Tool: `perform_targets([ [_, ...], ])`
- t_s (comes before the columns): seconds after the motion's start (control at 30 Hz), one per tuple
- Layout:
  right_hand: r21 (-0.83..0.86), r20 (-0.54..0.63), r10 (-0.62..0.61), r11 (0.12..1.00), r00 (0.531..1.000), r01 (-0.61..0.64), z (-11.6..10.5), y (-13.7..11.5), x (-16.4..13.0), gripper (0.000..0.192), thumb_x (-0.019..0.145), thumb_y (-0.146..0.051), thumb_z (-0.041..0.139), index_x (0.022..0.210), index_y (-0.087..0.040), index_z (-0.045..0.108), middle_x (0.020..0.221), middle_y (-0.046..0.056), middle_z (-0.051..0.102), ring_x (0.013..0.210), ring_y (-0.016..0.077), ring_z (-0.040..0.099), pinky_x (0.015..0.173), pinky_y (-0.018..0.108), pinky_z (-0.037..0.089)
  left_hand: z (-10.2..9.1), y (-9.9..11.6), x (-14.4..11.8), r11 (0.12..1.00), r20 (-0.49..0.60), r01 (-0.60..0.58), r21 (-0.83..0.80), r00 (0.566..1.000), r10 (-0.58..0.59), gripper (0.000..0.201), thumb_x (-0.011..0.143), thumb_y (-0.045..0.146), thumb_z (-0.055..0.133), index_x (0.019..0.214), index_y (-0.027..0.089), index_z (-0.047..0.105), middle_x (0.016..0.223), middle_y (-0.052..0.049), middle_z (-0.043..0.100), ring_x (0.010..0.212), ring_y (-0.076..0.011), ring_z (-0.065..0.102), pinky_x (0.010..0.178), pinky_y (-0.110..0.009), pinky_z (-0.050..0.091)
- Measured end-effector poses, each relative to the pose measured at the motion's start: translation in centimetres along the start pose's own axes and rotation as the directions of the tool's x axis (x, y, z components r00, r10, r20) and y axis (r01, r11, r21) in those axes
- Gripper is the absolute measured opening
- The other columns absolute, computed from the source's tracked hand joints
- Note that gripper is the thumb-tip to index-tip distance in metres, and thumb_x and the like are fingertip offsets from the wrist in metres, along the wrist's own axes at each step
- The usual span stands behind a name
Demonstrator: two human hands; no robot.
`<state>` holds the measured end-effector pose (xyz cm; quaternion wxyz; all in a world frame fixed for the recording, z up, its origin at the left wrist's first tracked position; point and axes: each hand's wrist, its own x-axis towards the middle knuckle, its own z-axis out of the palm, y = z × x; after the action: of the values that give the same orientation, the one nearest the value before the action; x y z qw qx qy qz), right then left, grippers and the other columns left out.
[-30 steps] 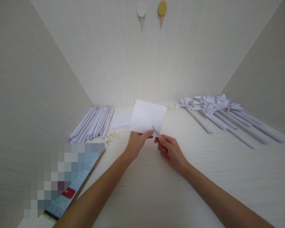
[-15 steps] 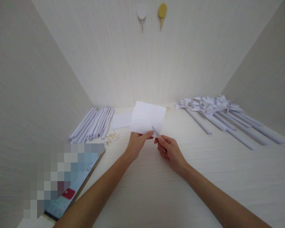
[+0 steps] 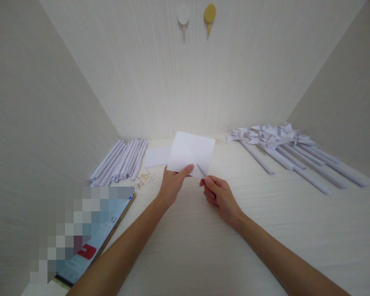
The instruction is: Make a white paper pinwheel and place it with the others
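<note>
A square sheet of white paper (image 3: 189, 150) is pinched near its lower edge by my left hand (image 3: 172, 185), thumb on top. My right hand (image 3: 218, 195) is closed round the dark handle of small scissors (image 3: 201, 169). One thin blade lies over the paper's lower right part, pointing up and left; any other blade is hidden. Both hands are in the middle, held above the table.
Rolled paper sticks (image 3: 123, 162) lie at the left, with cotton swabs (image 3: 144, 179) and a stack of white paper (image 3: 157, 157) beside them. Paper pinwheels (image 3: 271, 135) on sticks lie at the right. A phone (image 3: 94, 242) leans at the lower left. Two hooks (image 3: 210, 14) are on the wall.
My left hand has shifted slightly left and up along the paper's lower edge, its thumb now away from the blade. The right hand and scissors have barely moved.
</note>
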<state>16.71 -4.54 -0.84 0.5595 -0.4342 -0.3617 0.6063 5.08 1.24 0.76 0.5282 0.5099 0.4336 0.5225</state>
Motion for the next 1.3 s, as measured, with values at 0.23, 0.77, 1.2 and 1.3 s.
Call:
perform_targets([
  [0.23, 0.010, -0.004, -0.008, 1.000, 1.000, 0.008, 0.04, -0.09, 0.03, 0.028, 0.066, -0.043, 0.057, 0.064, -0.016, 0.051, 0.038, -0.011, 0.028, 0.030, 0.0014, 0.017, 0.032, 0.020, 0.007, -0.11, 0.24, -0.13, 0.998, 0.009, -0.005, 0.060, 1.000, 0.004, 0.031, 0.057, 0.032, 0.068, 0.079, 0.010, 0.066, 0.081, -0.009, 0.068, 0.073, -0.0191, 0.061, 0.069, -0.031, 0.050],
  [0.77, 0.018, -0.021, -0.024, 1.000, 0.999, 0.025, 0.12, -0.19, 0.02, 0.029, 0.064, -0.043, 0.058, 0.061, -0.016, 0.050, 0.038, -0.011, 0.027, 0.030, 0.0013, 0.016, 0.031, 0.020, 0.007, 0.13, 0.04, -0.16, 1.000, 0.041, 0.023, 0.006, 0.999, -0.023, 0.029, 0.057, 0.031, 0.068, 0.078, 0.011, 0.065, 0.083, -0.009, 0.067, 0.074, -0.0189, 0.061, 0.070, -0.031, 0.049],
  [1.2, 0.062, -0.027, -0.004, 0.998, 1.000, 0.006, 0.04, -0.23, 0.03, 0.029, 0.063, -0.042, 0.060, 0.061, -0.015, 0.051, 0.037, -0.011, 0.029, 0.028, 0.0003, 0.018, 0.030, 0.018, 0.007, 0.24, -0.15, -0.26, 1.000, 0.078, 0.020, -0.001, 0.997, -0.020, 0.027, 0.058, 0.029, 0.067, 0.079, 0.012, 0.065, 0.082, -0.008, 0.067, 0.073, -0.0175, 0.060, 0.069, -0.030, 0.049],
  [1.3, 0.064, -0.030, 0.006, 0.998, 1.000, -0.004, 0.05, -0.30, -0.01, 0.029, 0.063, -0.042, 0.061, 0.060, -0.015, 0.050, 0.036, -0.011, 0.030, 0.028, 0.0001, 0.018, 0.030, 0.018, 0.007, 0.25, -0.20, -0.25, 1.000, 0.090, 0.020, -0.010, 0.996, -0.019, 0.028, 0.058, 0.030, 0.067, 0.079, 0.011, 0.064, 0.082, -0.008, 0.067, 0.074, -0.0178, 0.060, 0.069, -0.030, 0.049],
])
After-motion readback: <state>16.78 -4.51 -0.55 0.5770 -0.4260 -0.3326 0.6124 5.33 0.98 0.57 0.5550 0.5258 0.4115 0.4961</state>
